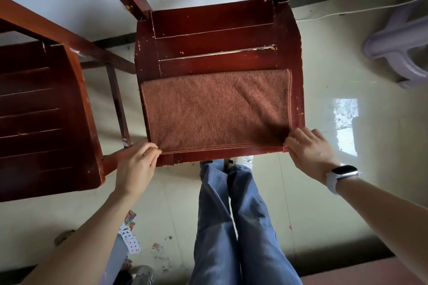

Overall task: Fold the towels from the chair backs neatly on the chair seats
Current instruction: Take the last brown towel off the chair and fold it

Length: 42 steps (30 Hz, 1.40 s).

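No legible text or brands; only suit pips on playing cards (129, 238) on the floor.

Both forearms bare, no sleeves in view. Right wrist carries a watch (342, 177): white strap, dark rectangular face. Legs in loose blue jeans (234, 227); a white shoe (244, 160) shows past the hems.
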Tool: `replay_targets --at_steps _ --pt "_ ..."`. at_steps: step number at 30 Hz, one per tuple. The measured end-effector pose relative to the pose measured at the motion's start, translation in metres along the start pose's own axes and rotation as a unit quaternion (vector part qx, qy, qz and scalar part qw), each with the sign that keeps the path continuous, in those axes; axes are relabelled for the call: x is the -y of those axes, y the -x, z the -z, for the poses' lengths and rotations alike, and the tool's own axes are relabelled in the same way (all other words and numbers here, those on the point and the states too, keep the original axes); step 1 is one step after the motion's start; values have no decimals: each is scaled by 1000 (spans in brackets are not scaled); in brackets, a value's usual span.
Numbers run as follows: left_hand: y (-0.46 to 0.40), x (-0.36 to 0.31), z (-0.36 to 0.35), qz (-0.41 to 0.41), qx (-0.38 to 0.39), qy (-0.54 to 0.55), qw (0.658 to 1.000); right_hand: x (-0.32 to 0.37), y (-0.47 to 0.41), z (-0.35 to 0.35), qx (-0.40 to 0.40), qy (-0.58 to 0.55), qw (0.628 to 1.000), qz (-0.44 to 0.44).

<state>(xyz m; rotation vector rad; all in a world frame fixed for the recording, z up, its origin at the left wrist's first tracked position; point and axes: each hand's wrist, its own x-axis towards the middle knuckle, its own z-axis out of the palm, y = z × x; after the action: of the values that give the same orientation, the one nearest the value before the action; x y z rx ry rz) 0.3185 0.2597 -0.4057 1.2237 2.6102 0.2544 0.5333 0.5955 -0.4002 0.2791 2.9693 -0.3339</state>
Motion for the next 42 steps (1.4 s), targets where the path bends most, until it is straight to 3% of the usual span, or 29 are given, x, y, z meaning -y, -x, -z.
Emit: replay_targets --at_steps 6,15,21,28,37,42 --pt "-3 -5 2 -23 55 -30 998 4 -2 -8 63 34 997 -3" --pt "-22 -35 8 -75 66 -31 994 33 -8 -1 1 16 999 34" --pt "-47 -67 -6 -98 114 6 989 71 -41 -20 44 12 998 35" --pt "-51 -60 -8 -103 120 38 987 70 -49 -20 78 18 996 36" --pt "-46 -61 -3 -131 86 46 987 67 -47 -14 28 -10 996 80" --pt "-44 -64 -10 -97 116 31 988 71 -44 -19 70 -21 996 41"
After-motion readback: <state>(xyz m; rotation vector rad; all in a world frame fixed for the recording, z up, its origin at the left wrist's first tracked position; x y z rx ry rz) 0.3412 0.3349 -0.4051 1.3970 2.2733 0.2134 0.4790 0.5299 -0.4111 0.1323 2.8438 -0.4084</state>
